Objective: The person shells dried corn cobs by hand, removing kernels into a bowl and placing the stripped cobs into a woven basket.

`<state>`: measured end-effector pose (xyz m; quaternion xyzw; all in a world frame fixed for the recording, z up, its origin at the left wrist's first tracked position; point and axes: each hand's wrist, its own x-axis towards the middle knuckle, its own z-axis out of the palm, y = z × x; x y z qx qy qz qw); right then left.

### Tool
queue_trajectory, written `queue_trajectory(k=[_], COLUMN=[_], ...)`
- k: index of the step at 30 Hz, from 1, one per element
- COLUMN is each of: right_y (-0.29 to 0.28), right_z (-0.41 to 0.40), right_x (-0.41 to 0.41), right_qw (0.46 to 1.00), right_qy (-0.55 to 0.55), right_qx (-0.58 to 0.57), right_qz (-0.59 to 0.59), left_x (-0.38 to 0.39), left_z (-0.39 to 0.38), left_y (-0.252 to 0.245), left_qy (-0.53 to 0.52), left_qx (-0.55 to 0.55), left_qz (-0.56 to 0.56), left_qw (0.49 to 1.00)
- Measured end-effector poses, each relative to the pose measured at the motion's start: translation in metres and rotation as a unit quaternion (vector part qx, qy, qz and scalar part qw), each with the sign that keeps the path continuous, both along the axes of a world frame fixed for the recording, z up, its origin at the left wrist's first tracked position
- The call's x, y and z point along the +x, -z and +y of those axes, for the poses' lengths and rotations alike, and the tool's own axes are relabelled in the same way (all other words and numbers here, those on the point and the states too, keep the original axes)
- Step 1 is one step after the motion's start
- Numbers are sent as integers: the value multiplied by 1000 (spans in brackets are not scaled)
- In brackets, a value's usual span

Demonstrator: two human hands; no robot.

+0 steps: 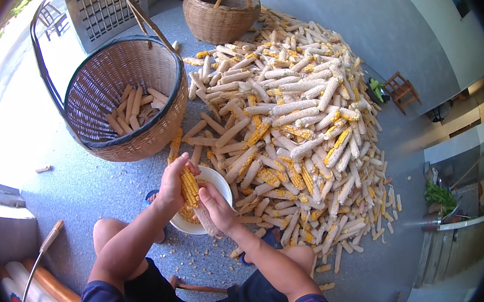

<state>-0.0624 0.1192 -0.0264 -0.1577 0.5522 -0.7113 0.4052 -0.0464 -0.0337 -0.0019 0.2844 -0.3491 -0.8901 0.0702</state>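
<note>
My left hand (174, 183) grips an ear of corn (189, 188) covered in yellow kernels, tilted over a white basin (222, 181). My right hand (217, 206) is closed around a pale stripped corncob (206, 222), which meets the lower end of the yellow ear. Fingers partly hide where the two touch. Loose yellow kernels (185, 214) lie in the basin, which stands on the floor between my feet. Close beyond the basin, a big heap of corncobs (291, 115) spreads out, mostly stripped, some with yellow kernels left on.
A large wicker basket (160, 137) with several bare cobs (132, 107) stands ahead to the left. Behind the heap is a second basket (221, 26). Kernels (200, 262) are scattered on the speckled floor (84, 196). A small wooden chair (402, 91) stands by the right wall.
</note>
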Motion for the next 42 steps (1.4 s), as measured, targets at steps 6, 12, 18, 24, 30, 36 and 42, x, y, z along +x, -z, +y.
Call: queue_trajectory(k=[6,12,18,24,30,36,42], right_y=[-14,-14,-5,2,-4,-2,-2], right_z=[-10,-9,-7,0,3,5,-12], right_x=[10,11,4,-11,-16,-23,-19], right_qw=[995,932,902,928,946,970,952], right_qy=[23,77,146,202,101,56,157], right_qx=[16,182,184,154,136,82,36], right_qz=[91,305,363,271,278,222,259], left_x=[5,7,12,57,72,77,81], left_z=[4,10,16,73,70,63,69], left_y=[1,0,3,10,18,7,3], left_qy=[50,39,101,133,159,171,229], left_qx=[-37,-30,-34,116,91,3,-231], left_qz=[56,7,56,27,4,9,-59], left_qw=[996,999,993,984,983,985,944])
